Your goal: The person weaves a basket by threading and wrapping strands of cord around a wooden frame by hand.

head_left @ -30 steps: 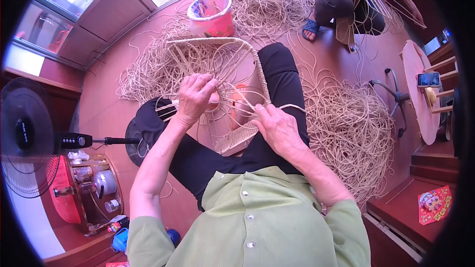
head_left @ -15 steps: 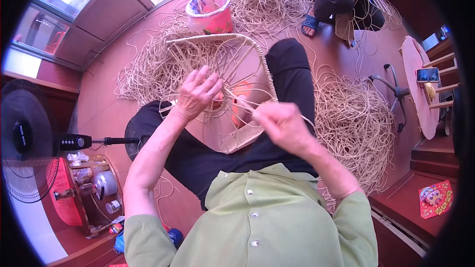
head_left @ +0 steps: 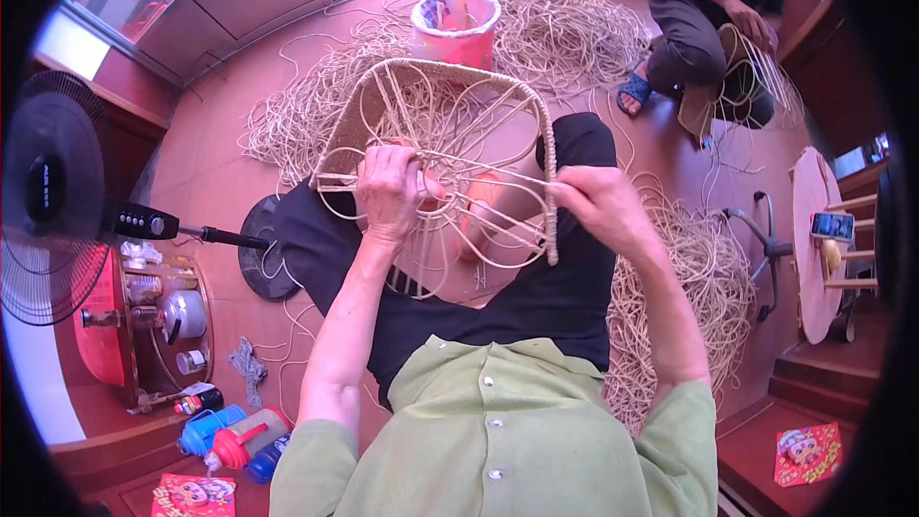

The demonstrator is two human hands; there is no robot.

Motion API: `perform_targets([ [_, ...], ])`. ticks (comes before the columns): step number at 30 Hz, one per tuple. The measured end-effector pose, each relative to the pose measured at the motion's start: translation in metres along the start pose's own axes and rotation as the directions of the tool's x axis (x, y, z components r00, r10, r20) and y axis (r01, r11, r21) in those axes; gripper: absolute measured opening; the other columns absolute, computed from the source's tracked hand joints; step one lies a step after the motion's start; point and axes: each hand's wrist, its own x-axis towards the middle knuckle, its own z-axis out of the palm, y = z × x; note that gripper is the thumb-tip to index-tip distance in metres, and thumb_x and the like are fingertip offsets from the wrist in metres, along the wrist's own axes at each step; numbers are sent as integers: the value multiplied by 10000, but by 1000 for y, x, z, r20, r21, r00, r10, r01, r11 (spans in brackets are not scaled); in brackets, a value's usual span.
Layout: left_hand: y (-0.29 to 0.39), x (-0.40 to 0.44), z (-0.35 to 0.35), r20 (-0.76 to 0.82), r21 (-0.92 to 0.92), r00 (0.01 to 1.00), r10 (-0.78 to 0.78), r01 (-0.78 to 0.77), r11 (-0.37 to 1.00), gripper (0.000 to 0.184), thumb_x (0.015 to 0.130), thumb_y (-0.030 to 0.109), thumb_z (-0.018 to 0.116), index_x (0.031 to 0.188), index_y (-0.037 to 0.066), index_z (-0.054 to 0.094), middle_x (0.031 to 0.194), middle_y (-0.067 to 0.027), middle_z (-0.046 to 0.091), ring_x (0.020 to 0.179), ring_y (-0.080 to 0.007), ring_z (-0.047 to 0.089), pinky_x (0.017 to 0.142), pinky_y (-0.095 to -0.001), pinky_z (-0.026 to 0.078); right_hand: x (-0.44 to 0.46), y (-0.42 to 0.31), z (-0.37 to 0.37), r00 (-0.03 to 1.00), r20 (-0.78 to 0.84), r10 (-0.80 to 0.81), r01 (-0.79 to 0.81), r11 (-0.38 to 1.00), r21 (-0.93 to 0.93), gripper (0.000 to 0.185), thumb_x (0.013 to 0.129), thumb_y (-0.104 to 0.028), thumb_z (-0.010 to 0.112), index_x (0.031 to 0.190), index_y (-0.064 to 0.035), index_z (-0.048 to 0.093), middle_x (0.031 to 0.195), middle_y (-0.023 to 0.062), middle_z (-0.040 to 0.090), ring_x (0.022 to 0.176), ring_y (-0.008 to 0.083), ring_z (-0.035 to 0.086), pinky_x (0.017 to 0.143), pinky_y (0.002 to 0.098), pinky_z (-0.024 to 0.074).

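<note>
A woven frame (head_left: 548, 139) of pale cord rests between my knees, with cords radiating across its open middle. My left hand (head_left: 391, 190) is at the left of the cord centre, its fingers closed round strands there. At the frame's right side, my right hand (head_left: 603, 201) pinches a cord that runs taut from the centre. The fingertips of my right hand are close to the frame's wrapped rim. Part of the frame's lower side lies low between my legs.
Cord heaps (head_left: 684, 297) lie right and ahead, around a pink bin (head_left: 456, 24). A standing fan (head_left: 57, 191) is at left, bottles (head_left: 239, 440) lower left. A seated person (head_left: 708, 29) handles cords at upper right. A wooden stool (head_left: 814, 249) lies at right.
My right hand has moved right and up, drawing the cord out. The woven frame has turned and tilted in my lap. The view has shifted, and the left hand's fingers have closed more.
</note>
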Motion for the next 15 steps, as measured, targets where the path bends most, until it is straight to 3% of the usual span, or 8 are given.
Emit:
perform_targets([
  [1, -2, 4, 1, -2, 11, 1000, -21, 21, 1000, 127, 815, 63, 745, 932, 62, 694, 926, -83, 685, 931, -281, 637, 833, -406, 510, -5, 1, -16, 999, 21, 42, -42, 999, 10, 214, 956, -213, 653, 926, -16, 733, 762, 125, 695, 688, 243, 681, 663, 375, 521],
  [3, -8, 3, 3, 6, -9, 1000, -25, 25, 1000, 194, 816, 85, 735, 1006, 78, 698, 939, -73, 674, 952, -274, 634, 858, -410, 494, -23, 11, -54, 953, 65, 296, -299, 954, 33, 231, 960, -203, 655, 854, -2, 697, 683, 29, 602, 648, 116, 556, 622, 308, 455],
  [5, -10, -1, 5, 14, -35, 1000, -25, 26, 999, 259, 823, 104, 713, 1081, 94, 697, 950, -56, 660, 967, -260, 625, 860, -410, 481, -51, 41, -94, 931, 117, 345, -354, 933, 60, 272, 957, -206, 650, 790, 9, 646, 669, -30, 510, 673, 65, 456, 609, 262, 384],
  [6, -9, -5, 5, 39, 7, 999, 5, -5, 1000, 340, 822, 100, 709, 1162, 104, 685, 1041, -72, 637, 986, -276, 623, 878, -417, 484, -68, 54, -116, 907, 130, 400, -410, 910, 57, 291, 949, -218, 652, 773, 12, 627, 665, -31, 507, 669, 69, 451, 610, 261, 374],
  [9, -9, -3, 11, 15, 93, 995, 104, -105, 990, 365, 824, 80, 693, 1188, 100, 674, 1129, -106, 600, 1027, -303, 610, 903, -423, 481, -117, 72, -179, 806, 92, 585, -586, 810, -12, 322, 918, -274, 676, 731, -17, 622, 668, -53, 508, 671, 54, 449, 607, 248, 350],
  [10, -9, 1, 8, -5, 102, 997, 76, -75, 992, 372, 821, 67, 692, 1190, 107, 676, 1242, -139, 570, 1100, -320, 594, 925, -432, 462, -127, 63, -194, 774, 34, 632, -633, 774, 27, 309, 909, -285, 685, 731, -37, 636, 670, -58, 514, 664, 46, 453, 596, 242, 345],
  [13, -2, 18, -4, -24, 98, 984, 179, -176, 980, 352, 778, 110, 776, 1126, 126, 721, 1298, -107, 592, 1159, -286, 585, 926, -405, 457, -139, 75, -241, 723, -92, 685, -690, 723, -34, 269, 897, -292, 700, 746, -72, 669, 667, -71, 536, 629, 33, 473, 548, 228, 320],
  [15, -9, 20, 3, -47, -21, 987, 157, -158, 987, 254, 782, 123, 774, 1032, 112, 729, 1198, -75, 652, 1153, -281, 598, 925, -402, 438, -118, 86, -260, 729, -156, 666, -683, 722, -110, 281, 912, -278, 684, 747, -51, 663, 658, -68, 539, 616, 39, 481, 535, 236, 325],
])
